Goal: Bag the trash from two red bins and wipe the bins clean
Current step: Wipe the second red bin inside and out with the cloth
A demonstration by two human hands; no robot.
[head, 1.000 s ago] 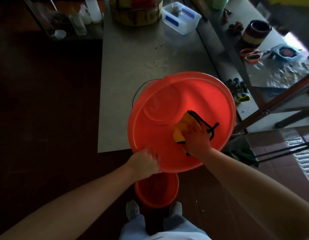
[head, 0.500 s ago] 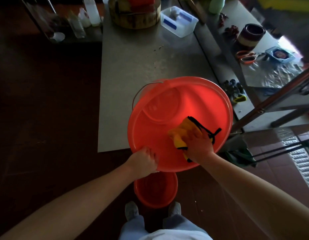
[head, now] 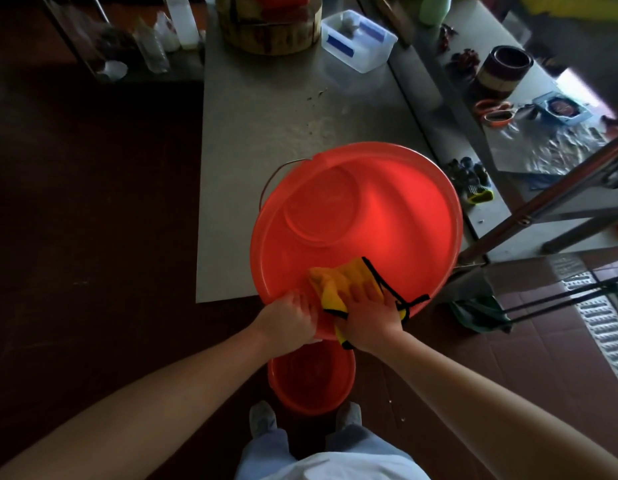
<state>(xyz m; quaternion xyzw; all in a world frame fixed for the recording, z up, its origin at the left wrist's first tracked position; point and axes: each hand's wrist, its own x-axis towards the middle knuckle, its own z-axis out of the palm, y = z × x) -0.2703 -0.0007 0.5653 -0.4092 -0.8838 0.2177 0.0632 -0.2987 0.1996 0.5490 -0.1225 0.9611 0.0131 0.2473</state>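
The smooth, large round red plastic bin (head: pixel 369 209) tilts on the grey metal table (head: pixel 266 116), mouth toward the person. The left hand (head: pixel 286 323) grips its near rim; the right hand (head: pixel 369 317), fingers straight, presses a yellow black-edged cloth (head: pixel 338 278) inside.

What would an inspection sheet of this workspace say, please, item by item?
Surface: grey table, small specks near its middle.
Job's things: big bin tilted toward the person at the table's near edge, its inside looks empty; small bin on the floor below it, by the shoes; yellow cloth inside the big bin.
Clutter: clear box and wooden block at the back; gloves and scissors to the right.
Grippers: left hand grips the big bin's near rim; right hand presses the cloth on the inner wall.
Cables: nothing seen.
Surroundings: dark floor; drain grate at the right.
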